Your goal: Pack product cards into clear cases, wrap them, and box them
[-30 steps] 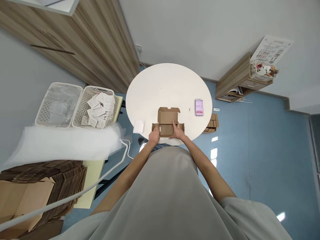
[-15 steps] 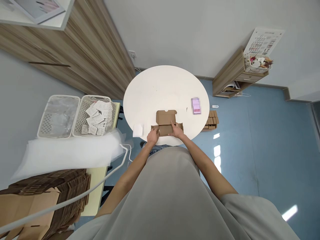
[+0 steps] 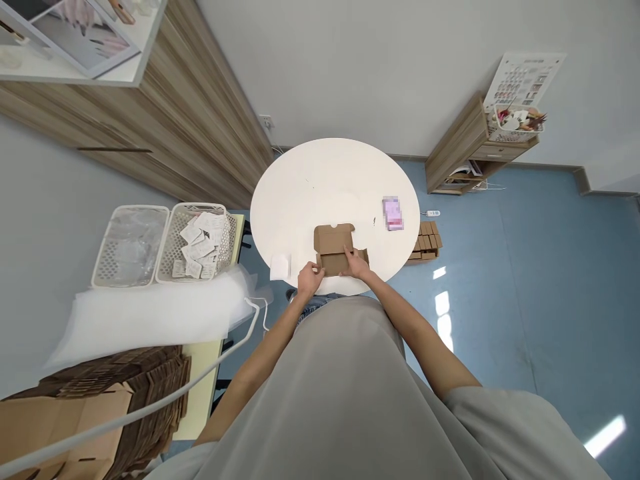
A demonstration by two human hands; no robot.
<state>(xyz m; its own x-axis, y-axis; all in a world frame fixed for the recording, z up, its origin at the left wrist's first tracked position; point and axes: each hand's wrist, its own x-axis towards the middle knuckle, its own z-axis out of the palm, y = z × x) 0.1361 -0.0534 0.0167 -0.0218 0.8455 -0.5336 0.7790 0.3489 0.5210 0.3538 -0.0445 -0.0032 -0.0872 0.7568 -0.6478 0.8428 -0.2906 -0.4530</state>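
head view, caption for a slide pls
Two hands work an open brown box at a round white table.

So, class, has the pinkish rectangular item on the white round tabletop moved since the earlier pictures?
No, the pinkish item keeps its place, just inside the right rim of the white tabletop.

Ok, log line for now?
cardboard mailer box: lid open, on white table | left hand: at box's left end | right hand: holding right side

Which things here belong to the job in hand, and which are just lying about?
In the job:
- open brown box, left hand and right hand on it
- round table under it
- stacked cardboard, probably

Likely lying about:
- blurred purple item
- framed picture
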